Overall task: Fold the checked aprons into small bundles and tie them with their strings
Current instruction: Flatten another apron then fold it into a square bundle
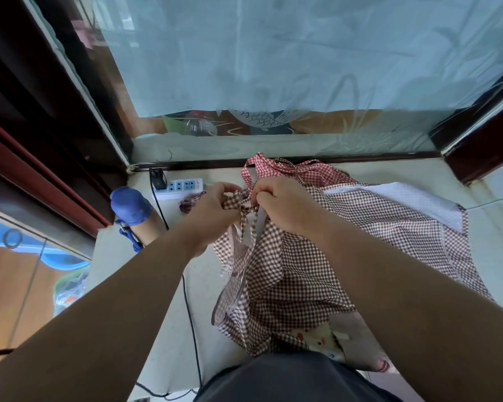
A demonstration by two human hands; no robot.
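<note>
A brown-and-white checked apron (288, 271) hangs loosely from my hands down onto the pale table, its white lining (413, 198) turned up at the right. My left hand (212, 210) and my right hand (285, 204) are close together above the table's middle, both pinching the apron's checked strings (244, 198) at its top. Behind it, against the window sill, lies a red-and-white checked apron (288, 168) in a crumpled heap. A small dark checked bundle (188, 203) sits just left of my left hand.
A white power strip (183, 185) with a black plug lies at the back left; its black cable (190, 314) runs down the table. A blue-capped bottle (134, 210) stands at the left edge. A frosted window (273, 68) closes off the back. Cartoon-printed fabric (331, 340) lies near my body.
</note>
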